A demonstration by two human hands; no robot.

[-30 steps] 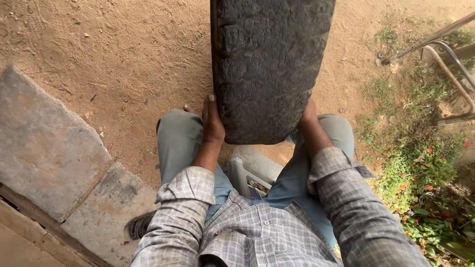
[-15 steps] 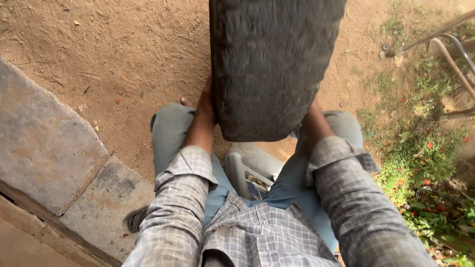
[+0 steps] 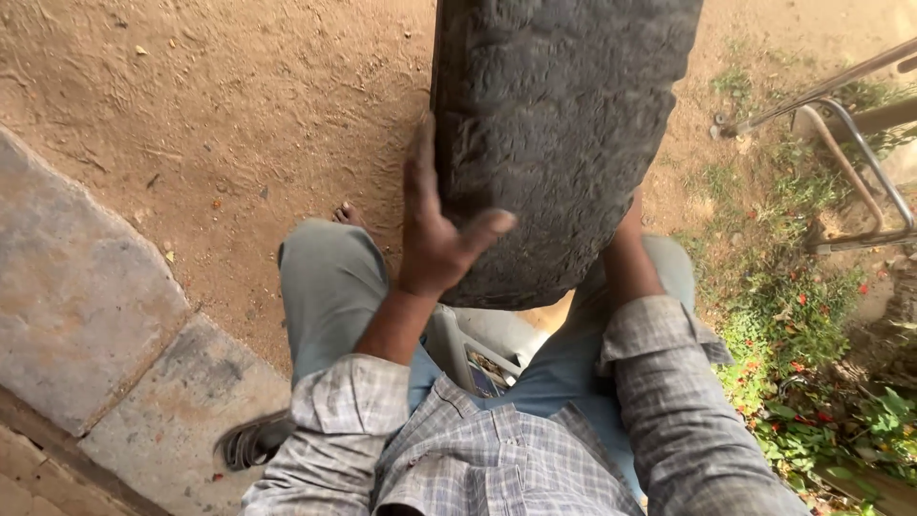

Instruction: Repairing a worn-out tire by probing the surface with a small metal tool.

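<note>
Upright between the knees, the worn tyre (image 3: 564,134) is steadied: left hand (image 3: 435,229) fingers spread flat on its tread; right hand (image 3: 626,253) mostly hidden, its grip apparently behind the sidewall, undeterminable. Firm two-sided support is next required.

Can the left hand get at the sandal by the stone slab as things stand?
Probably not without letting go. The left hand is pressed against the side of the upright tyre, and the sandal lies low behind the left leg. Nothing blocks the path, but the hand is taken up with the tyre.
</note>
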